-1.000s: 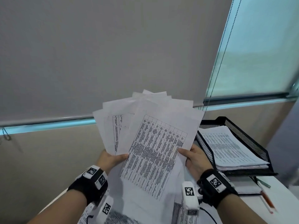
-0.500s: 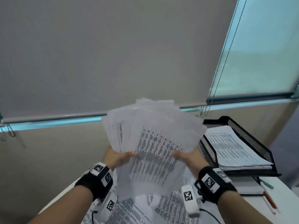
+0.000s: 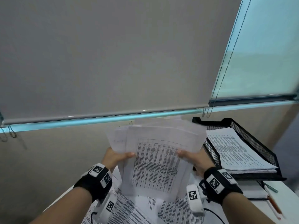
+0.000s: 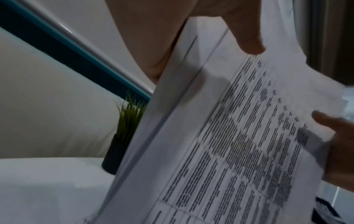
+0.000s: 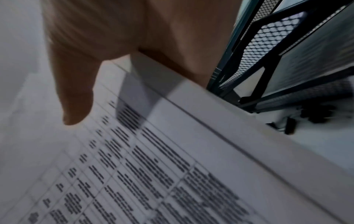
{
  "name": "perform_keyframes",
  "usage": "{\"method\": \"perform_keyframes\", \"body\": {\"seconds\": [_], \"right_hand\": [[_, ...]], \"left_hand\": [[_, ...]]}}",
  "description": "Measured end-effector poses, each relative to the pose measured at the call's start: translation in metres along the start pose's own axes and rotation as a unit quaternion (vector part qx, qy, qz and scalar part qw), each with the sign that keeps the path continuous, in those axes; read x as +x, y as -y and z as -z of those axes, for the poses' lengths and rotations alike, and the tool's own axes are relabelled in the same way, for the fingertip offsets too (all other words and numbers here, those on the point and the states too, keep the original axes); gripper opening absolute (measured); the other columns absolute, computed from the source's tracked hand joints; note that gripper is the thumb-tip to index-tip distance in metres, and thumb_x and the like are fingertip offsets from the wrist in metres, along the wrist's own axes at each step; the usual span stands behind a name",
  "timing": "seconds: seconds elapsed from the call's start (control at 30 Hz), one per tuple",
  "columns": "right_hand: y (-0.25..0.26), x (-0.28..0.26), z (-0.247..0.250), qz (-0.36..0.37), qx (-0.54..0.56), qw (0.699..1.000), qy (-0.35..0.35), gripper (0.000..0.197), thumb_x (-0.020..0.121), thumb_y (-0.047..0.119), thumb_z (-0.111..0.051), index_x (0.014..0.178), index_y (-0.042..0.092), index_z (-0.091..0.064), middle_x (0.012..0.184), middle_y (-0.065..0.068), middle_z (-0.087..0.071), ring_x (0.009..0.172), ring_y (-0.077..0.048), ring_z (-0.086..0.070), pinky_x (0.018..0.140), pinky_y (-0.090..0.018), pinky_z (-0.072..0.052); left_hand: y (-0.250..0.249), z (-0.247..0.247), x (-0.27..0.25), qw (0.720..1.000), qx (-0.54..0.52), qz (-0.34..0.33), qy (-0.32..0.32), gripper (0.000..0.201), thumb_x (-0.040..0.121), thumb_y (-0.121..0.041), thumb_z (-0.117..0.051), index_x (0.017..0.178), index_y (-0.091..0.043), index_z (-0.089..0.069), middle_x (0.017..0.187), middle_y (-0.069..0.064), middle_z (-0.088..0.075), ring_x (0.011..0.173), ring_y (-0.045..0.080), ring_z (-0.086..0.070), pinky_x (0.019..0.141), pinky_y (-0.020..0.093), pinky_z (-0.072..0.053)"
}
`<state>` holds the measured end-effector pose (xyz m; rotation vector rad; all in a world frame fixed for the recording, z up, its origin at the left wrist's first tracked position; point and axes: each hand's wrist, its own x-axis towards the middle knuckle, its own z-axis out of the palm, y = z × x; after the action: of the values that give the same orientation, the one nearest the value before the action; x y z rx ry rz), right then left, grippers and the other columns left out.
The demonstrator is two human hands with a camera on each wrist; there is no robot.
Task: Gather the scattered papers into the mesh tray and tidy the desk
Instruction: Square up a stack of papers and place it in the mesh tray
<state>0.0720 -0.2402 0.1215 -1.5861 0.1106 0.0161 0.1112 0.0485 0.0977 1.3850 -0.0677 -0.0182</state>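
Above desk [image 3: 284, 196]: left hand [image 3: 113, 157], right hand [image 3: 196, 159] grip paper sheaf [image 3: 155, 167] edges; mesh tray [image 3: 252, 143] right.

Two hands are in view — the left hand [image 3: 114, 156] and the right hand [image 3: 196, 159] — each with one wrist band. One black mesh tray [image 3: 252, 139] holds one stack of papers [image 3: 234, 151]. One held sheaf of papers [image 3: 158, 159] has several fanned sheets, too blurred to count. One potted plant [image 4: 122, 136] — and several loose sheets [image 3: 129, 209] on the desk.
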Motion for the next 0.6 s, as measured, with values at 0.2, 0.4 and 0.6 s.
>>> {"method": "perform_keyframes", "body": {"seconds": [0.2, 0.4, 0.6], "right_hand": [[-0.003, -0.002, -0.012, 0.034, 0.028, 0.999, 0.016, 0.095, 0.035, 0.039, -0.093, 0.119, 0.018, -0.054, 0.111, -0.008, -0.069, 0.107, -0.024, -0.064, 0.097, -0.049, -0.047], [0.014, 0.007, -0.016, 0.072, 0.017, 0.997, 0.018, 0.068, 0.06, 0.02, -0.087, 0.119, 0.015, -0.056, 0.107, -0.002, -0.071, 0.094, -0.007, -0.069, 0.079, -0.021, -0.055], [-0.004, -0.003, -0.018, 0.044, -0.003, 0.999, 0.028, 0.093, 0.038, 0.047, -0.091, 0.117, 0.014, -0.055, 0.103, -0.005, -0.071, 0.101, -0.02, -0.067, 0.085, -0.033, -0.055]], "left_hand": [[0.004, -0.012, -0.002, 0.997, 0.072, 0.031, 0.025, 0.086, 0.011, -0.051, -0.091, 0.087, -0.016, -0.072, 0.094, 0.009, -0.074, 0.093, 0.025, -0.069, 0.087, 0.041, -0.053], [-0.011, -0.026, -0.003, 0.998, 0.056, 0.002, 0.01, 0.086, 0.019, -0.041, -0.093, 0.092, -0.005, -0.067, 0.086, 0.01, -0.074, 0.086, 0.024, -0.07, 0.072, 0.031, -0.057], [0.007, -0.022, -0.012, 0.997, 0.049, 0.053, 0.01, 0.092, 0.007, -0.05, -0.091, 0.086, -0.007, -0.07, 0.083, 0.01, -0.074, 0.078, 0.023, -0.071, 0.075, 0.039, -0.057]]}}
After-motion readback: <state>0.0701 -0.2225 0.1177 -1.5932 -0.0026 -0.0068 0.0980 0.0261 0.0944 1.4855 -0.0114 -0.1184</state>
